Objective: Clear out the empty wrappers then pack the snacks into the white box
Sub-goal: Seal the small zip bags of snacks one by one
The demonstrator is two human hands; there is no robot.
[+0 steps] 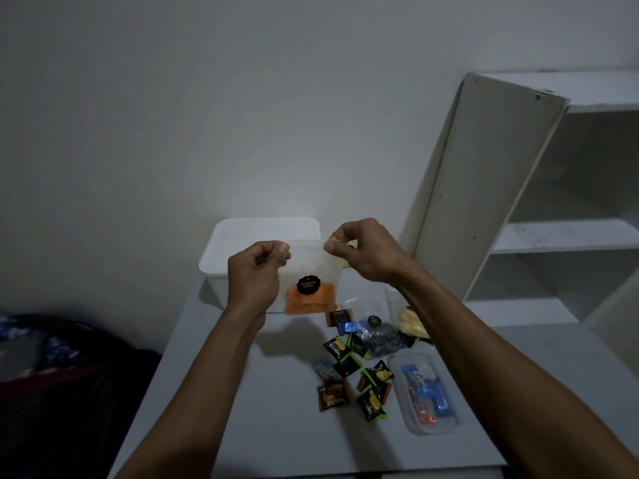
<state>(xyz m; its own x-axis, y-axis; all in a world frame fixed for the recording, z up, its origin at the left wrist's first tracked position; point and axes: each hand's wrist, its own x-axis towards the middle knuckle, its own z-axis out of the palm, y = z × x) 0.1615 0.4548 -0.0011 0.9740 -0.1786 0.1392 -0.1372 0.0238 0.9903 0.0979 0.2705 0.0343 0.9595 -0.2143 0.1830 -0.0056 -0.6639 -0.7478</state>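
Observation:
A clear plastic bag of orange chips point(308, 288) with a round black label hangs in the air in front of the white box point(242, 236). My left hand point(257, 271) pinches the bag's top left corner and my right hand point(363, 252) pinches its top right corner. The white box stands open at the table's far edge, its inside mostly hidden by the bag and my hands. Several small dark snack packets point(356, 375) lie scattered on the table below my right arm.
The grey table point(269, 409) also holds a clear bag with dark contents point(377, 335), a yellowish packet point(409, 321) and a clear lidded container point(425, 392) with blue and red items. A white shelf unit point(518, 202) stands at right. Dark fabric point(52, 375) lies at lower left.

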